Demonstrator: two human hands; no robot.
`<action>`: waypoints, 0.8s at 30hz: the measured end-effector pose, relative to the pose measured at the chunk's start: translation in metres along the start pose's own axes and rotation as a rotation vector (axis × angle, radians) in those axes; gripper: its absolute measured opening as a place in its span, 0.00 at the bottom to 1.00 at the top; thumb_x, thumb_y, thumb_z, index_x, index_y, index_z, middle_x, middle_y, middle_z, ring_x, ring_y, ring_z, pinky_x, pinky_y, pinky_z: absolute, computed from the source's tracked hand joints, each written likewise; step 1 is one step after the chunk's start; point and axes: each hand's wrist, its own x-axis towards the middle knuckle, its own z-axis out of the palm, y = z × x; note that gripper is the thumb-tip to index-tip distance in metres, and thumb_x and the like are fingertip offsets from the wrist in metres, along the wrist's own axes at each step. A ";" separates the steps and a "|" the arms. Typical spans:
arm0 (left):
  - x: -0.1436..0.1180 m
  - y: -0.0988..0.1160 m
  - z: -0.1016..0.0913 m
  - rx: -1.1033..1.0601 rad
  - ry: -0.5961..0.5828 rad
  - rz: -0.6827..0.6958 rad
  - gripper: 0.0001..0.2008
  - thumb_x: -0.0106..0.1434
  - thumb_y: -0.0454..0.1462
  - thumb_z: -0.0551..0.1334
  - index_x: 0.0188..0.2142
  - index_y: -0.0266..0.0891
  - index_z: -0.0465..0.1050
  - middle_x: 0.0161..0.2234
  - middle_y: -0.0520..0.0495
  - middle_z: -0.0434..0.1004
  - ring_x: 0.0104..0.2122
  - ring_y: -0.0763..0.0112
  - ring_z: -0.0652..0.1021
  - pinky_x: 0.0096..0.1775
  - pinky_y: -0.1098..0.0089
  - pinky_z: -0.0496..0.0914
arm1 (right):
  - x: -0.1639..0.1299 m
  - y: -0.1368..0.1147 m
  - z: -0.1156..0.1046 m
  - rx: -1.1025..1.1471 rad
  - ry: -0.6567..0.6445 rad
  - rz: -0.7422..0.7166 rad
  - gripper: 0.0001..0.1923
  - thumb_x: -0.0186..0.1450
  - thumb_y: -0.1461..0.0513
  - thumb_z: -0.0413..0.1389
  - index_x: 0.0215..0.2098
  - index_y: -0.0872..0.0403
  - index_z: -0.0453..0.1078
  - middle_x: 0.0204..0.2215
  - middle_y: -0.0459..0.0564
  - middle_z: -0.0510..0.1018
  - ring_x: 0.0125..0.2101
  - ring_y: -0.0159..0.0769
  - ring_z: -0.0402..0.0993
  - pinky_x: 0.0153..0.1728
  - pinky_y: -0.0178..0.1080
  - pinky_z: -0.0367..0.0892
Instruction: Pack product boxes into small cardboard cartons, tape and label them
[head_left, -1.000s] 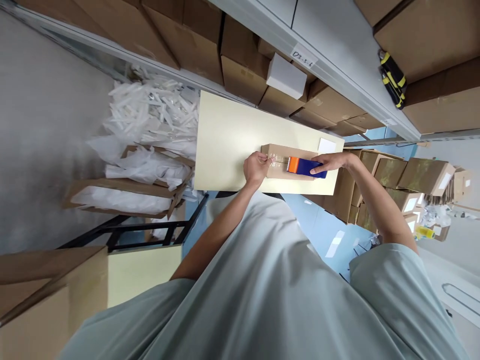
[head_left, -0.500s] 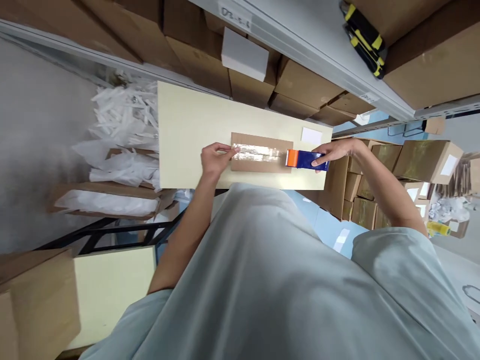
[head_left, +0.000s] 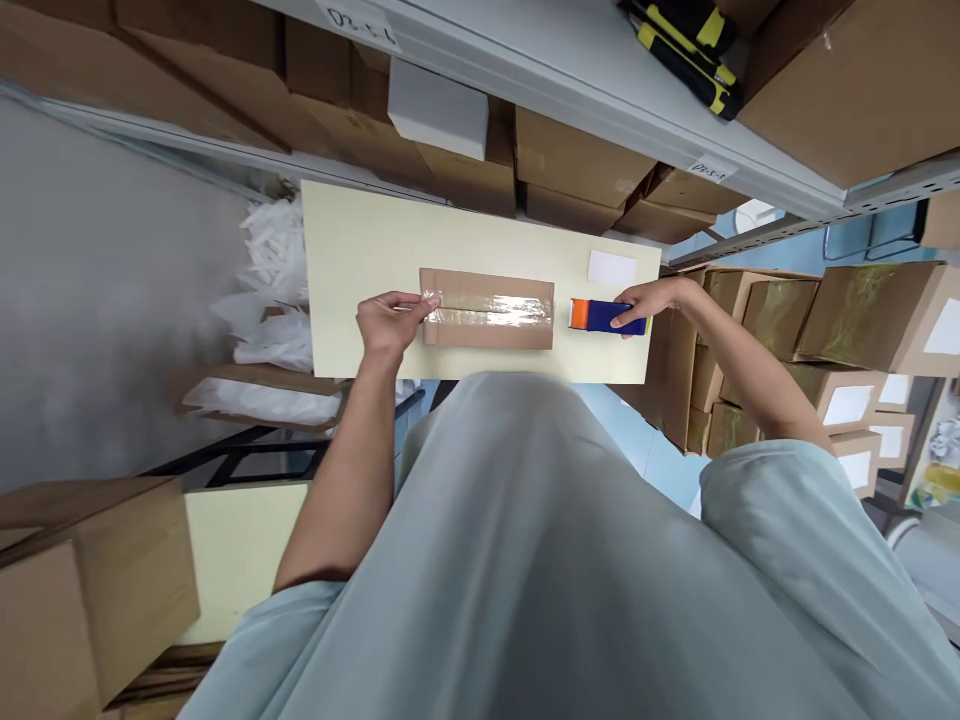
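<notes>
A long, narrow cardboard box [head_left: 487, 338] lies on a pale yellow tabletop [head_left: 360, 240], with shiny clear tape [head_left: 517, 310] running lengthwise along its top. My left hand [head_left: 391, 322] is at the box's left end, thumb and fingers pinched at the end of the tape and touching the box; what lies between the fingertips is too small to tell. To the right, my right hand [head_left: 649, 303] grips a tape dispenser [head_left: 604, 316], dark blue with an orange front pointing at the box. A small gap separates dispenser and box.
A white label [head_left: 611, 267] lies near the tabletop's back right. Behind runs a metal shelf [head_left: 585, 120] holding cardboard boxes, with yellow-black cutters [head_left: 694, 60] on it. Stacked boxes [head_left: 772, 310] stand at right. White packing material [head_left: 277, 250] is piled at left.
The box has shifted left together with my left hand. The dispenser front, earlier touching or over the box's right end, now stands apart from it. My view has shifted slightly.
</notes>
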 end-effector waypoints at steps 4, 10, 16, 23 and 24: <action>-0.004 0.004 0.002 0.003 0.027 -0.018 0.17 0.50 0.42 0.83 0.29 0.40 0.79 0.28 0.52 0.79 0.33 0.66 0.81 0.40 0.64 0.79 | 0.011 0.010 -0.002 -0.004 -0.010 -0.020 0.38 0.55 0.31 0.74 0.42 0.55 0.83 0.38 0.55 0.90 0.42 0.48 0.86 0.49 0.46 0.78; -0.005 0.004 0.005 0.020 0.065 -0.029 0.13 0.52 0.38 0.81 0.30 0.41 0.78 0.28 0.53 0.77 0.32 0.67 0.79 0.44 0.62 0.79 | -0.003 0.023 -0.007 -0.067 0.046 -0.121 0.34 0.59 0.35 0.75 0.44 0.53 0.82 0.43 0.55 0.90 0.47 0.51 0.85 0.52 0.45 0.78; -0.008 0.008 0.008 0.083 0.080 -0.035 0.17 0.53 0.42 0.83 0.30 0.39 0.78 0.29 0.53 0.77 0.33 0.67 0.78 0.43 0.63 0.78 | 0.012 0.036 0.004 -0.064 0.056 -0.175 0.32 0.63 0.39 0.73 0.51 0.54 0.81 0.43 0.54 0.90 0.41 0.45 0.84 0.45 0.42 0.77; -0.005 0.009 0.005 0.089 0.060 -0.057 0.14 0.55 0.36 0.82 0.33 0.34 0.80 0.28 0.55 0.77 0.30 0.75 0.72 0.40 0.68 0.73 | 0.036 0.028 0.038 -0.178 0.246 -0.071 0.24 0.73 0.48 0.67 0.61 0.51 0.76 0.45 0.53 0.90 0.40 0.43 0.85 0.42 0.39 0.73; -0.004 0.007 0.004 0.095 0.052 -0.050 0.15 0.55 0.37 0.82 0.33 0.35 0.80 0.29 0.55 0.78 0.30 0.75 0.72 0.40 0.68 0.73 | 0.038 0.024 0.043 -0.213 0.284 -0.045 0.25 0.74 0.49 0.66 0.63 0.50 0.75 0.46 0.53 0.90 0.42 0.45 0.86 0.44 0.40 0.74</action>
